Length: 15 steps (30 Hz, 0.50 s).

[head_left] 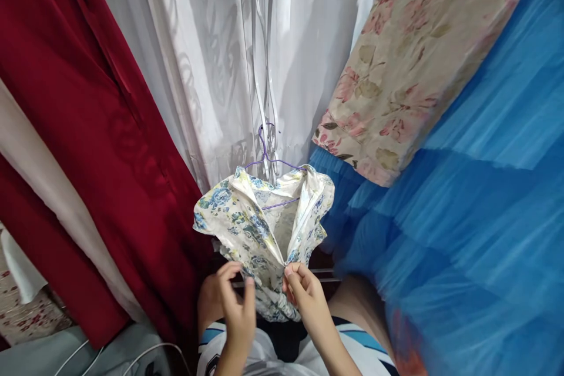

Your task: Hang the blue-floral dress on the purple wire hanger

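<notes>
Background consists of hanging fabrics. A dark red garment [88, 129] occupies the left side, white sheer curtains [211, 59] hang at centre with daylight passing through, a beige floral cloth [418, 53] and blue tulle [476, 200] fill the right.

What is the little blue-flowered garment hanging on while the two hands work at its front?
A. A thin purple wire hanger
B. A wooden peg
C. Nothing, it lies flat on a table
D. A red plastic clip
A: the thin purple wire hanger shows at the open neck of the blue-flowered garment, while the left hand and right hand pinch its front edges below.
</notes>
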{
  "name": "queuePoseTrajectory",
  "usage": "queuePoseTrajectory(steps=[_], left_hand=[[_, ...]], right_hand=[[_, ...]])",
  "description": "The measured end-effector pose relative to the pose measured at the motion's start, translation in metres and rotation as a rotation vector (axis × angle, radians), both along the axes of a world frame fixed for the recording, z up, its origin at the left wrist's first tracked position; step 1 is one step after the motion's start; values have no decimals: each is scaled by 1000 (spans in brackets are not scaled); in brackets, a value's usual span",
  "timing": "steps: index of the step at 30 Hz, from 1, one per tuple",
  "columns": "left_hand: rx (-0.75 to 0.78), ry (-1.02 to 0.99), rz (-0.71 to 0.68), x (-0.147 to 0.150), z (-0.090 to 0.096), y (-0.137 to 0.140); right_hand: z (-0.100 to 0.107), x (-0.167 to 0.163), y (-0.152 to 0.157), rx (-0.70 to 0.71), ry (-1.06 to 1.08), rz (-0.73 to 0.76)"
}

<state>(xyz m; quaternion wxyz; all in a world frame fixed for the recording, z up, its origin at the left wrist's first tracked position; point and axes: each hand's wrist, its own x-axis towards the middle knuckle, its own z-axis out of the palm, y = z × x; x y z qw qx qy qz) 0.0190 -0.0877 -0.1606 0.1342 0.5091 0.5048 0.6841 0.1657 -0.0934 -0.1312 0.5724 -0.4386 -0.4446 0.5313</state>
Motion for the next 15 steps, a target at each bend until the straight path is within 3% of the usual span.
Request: queuePoseTrajectory(steps=[2, 4, 8, 12, 15], left_hand=[[-85, 69, -211, 21, 3, -5], [-163, 45, -300, 36, 4, -5], [-206, 57, -318, 38, 11, 1], [-179, 173, -366, 21, 23, -1], [-205, 225, -405, 14, 29, -3]], right_hand=[[1, -3, 1, 6, 1, 50], [6, -5, 0, 17, -17, 111], [14, -8, -4, 32, -48, 167], [17, -11, -6, 10, -23, 96], [33, -7, 11, 19, -38, 66]])
